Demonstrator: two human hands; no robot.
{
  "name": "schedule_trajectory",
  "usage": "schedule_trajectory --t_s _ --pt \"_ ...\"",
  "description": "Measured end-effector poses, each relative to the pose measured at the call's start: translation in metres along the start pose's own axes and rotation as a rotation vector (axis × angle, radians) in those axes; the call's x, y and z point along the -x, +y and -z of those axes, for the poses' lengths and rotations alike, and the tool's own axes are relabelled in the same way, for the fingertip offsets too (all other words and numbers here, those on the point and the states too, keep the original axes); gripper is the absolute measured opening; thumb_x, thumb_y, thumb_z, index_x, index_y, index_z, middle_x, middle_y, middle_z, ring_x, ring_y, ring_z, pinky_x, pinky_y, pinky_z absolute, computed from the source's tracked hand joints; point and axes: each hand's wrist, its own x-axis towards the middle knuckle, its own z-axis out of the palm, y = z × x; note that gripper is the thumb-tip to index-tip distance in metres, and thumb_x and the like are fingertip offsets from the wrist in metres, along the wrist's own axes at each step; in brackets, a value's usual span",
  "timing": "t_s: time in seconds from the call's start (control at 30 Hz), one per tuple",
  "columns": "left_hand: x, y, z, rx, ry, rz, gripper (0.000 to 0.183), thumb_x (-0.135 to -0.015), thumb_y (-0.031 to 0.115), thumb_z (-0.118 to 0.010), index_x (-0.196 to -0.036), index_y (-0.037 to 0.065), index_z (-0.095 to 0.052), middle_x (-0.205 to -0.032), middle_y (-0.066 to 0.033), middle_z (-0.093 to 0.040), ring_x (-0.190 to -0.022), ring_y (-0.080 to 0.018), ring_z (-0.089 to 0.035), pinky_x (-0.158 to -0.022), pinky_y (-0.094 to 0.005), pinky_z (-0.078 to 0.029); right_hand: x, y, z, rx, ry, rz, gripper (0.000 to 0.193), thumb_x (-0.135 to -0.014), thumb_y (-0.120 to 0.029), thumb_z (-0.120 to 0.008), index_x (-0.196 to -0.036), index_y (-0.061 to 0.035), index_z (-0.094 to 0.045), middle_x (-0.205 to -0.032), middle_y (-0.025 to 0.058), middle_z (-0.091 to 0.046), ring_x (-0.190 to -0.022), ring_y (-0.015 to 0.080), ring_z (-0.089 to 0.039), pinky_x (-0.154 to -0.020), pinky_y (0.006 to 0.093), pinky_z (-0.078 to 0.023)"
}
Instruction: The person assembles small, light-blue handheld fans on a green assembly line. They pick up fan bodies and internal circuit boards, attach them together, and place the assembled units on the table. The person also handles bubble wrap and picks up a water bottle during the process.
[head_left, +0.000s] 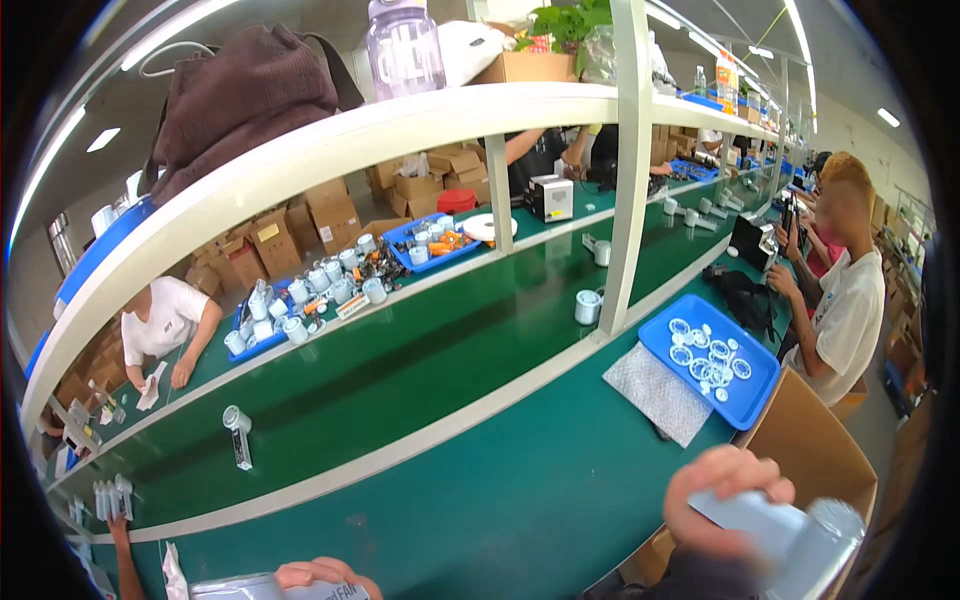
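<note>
"Where's the gadget?"

"The pale gadget [768,528] is on the near side of the blue tray [752,408], raised in the right hand [725,492]. Those fingers are clamped round its flat handle."

"And the left hand [325,574]?"

"Nearer the wearer than the tray and well to its left, fingers closed over the edge of a pale printed package [235,588]. The thumb is out of sight."

"How would the gadget handle?"

"Light and stiff, I'd judge, with a smooth, rather slippery shell. Take it by the handle; the round head [828,538] looks easier to scuff or crack."

"Counts?"

"One gadget and one package in hand. One tray, holding white rings [740,369]: six large ones at least, but they overlap too much for an exact count. One bubble-wrap sheet [660,395] on the worktop [480,510] at the tray's left, one cardboard box [815,430] at its right. Well left of the tray, one similar device [238,435] lies alone on the green belt [350,400]."
</note>
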Motion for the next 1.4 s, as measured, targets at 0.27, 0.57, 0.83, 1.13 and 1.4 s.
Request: schedule_trajectory --t_s 0.27,0.57,0.83,1.13,1.4 --pt "-0.010 0.022 -0.009 -0.690 0.078 -0.004 0.013 -0.078 0.011 -0.055 -0.074 0.012 -0.043 -0.061 -0.0006 -0.040 -0.050 -0.0121 -0.044 -0.055 -0.0253 -0.042 0.009 0.018 0.012 -0.186 0.091 0.209 0.042 -0.076 -0.044 -0.058 -0.088 -0.0042 -0.051 -0.073 0.0061 -0.053 -0.058 0.0170 -0.053 -0.052 0.0252 -0.044" --pt "0.007 0.006 0.029 -0.626 -0.242 0.045 0.023 -0.080 0.020 -0.057 -0.065 0.011 -0.042 -0.068 -0.0022 -0.044 -0.067 -0.0122 -0.051 -0.058 -0.0267 -0.041 -0.026 -0.030 0.001 0.014 -0.538 -0.473 0.039 -0.077 -0.030 -0.061 -0.100 -0.0009 -0.050 -0.085 0.0081 -0.053 -0.067 0.0168 -0.054 -0.057 0.0248 -0.043" --pt "0.026 -0.038 0.031 -0.076 -0.356 0.882 0.028 -0.075 0.000 -0.062 -0.102 -0.004 -0.056 -0.094 -0.0147 -0.061 -0.073 -0.0159 -0.058 -0.062 -0.0272 -0.049 0.033 0.042 0.036 0.228 -0.689 -0.918 0.030 -0.079 -0.014 -0.063 -0.102 0.0027 -0.051 -0.079 0.0053 -0.057 -0.066 0.0103 -0.055 -0.057 0.0244 -0.045" --pt "0.053 -0.063 0.059 -0.252 -0.612 0.990 0.041 -0.072 0.001 -0.068 -0.111 -0.001 -0.055 -0.098 -0.0137 -0.061 -0.082 -0.0150 -0.059 -0.070 -0.0260 -0.049 0.052 0.062 0.059 0.454 -0.920 -1.390 0.030 -0.082 -0.026 -0.064 -0.095 -0.0004 -0.054 -0.067 0.0037 -0.055 -0.053 0.0095 -0.051 -0.047 0.0238 -0.042" --pt "-0.005 -0.005 -0.003 -0.280 0.041 -0.258 0.022 -0.086 0.019 -0.048 -0.094 -0.001 -0.056 -0.092 -0.0164 -0.055 -0.074 -0.0206 -0.057 -0.069 -0.0289 -0.046 0.016 0.018 0.031 -0.232 -0.302 0.316 0.041 -0.073 -0.029 -0.067 -0.099 -0.0035 -0.047 -0.091 0.0070 -0.053 -0.060 0.0172 -0.051 -0.056 0.0252 -0.043"
